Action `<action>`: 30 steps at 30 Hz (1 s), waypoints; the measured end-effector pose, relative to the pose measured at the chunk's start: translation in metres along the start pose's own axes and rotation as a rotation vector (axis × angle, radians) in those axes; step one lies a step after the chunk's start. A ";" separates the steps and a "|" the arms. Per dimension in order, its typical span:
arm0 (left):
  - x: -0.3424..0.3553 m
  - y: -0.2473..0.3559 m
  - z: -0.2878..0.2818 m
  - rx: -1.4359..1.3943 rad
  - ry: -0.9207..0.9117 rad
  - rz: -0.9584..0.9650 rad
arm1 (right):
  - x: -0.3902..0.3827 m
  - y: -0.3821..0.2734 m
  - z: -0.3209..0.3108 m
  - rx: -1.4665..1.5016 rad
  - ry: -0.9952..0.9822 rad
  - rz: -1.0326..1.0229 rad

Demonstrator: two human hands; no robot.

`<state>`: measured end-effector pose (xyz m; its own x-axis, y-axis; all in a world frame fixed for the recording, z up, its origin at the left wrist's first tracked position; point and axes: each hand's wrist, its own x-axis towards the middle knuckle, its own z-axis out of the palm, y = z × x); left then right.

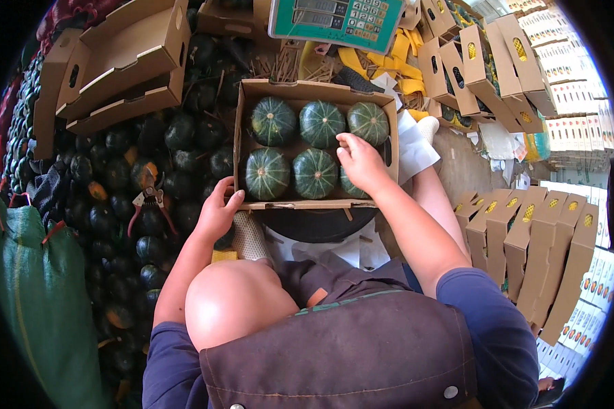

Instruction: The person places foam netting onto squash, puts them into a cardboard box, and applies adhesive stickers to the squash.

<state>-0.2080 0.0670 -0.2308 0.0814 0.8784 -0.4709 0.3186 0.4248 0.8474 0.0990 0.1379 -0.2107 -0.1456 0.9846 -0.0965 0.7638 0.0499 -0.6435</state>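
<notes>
Six green squashes [318, 174] sit in a cardboard box [280, 89], just right of left grip [215, 204], which touches its near-left corner. Right grip [363, 162] half-curled over right-end squashes; can't tell if either pinches.

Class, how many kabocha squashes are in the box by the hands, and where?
6: back-left kabocha, back-middle kabocha, back-right kabocha, front-left kabocha, front-middle kabocha and front-right kabocha, partly hidden by the right hand.
</notes>
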 end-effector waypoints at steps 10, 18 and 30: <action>0.000 0.000 0.001 0.182 0.010 0.068 | -0.017 -0.007 0.026 -0.257 -0.160 -0.313; -0.003 0.003 0.002 0.277 0.030 0.098 | -0.010 -0.036 0.036 -0.588 -0.364 -0.263; -0.001 0.004 -0.001 0.165 -0.044 0.096 | 0.025 -0.061 0.059 -0.123 -0.101 -0.214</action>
<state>-0.2082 0.0676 -0.2268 0.1585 0.9013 -0.4031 0.4576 0.2947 0.8389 0.0117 0.1494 -0.2189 -0.3693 0.9281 -0.0477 0.7790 0.2812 -0.5605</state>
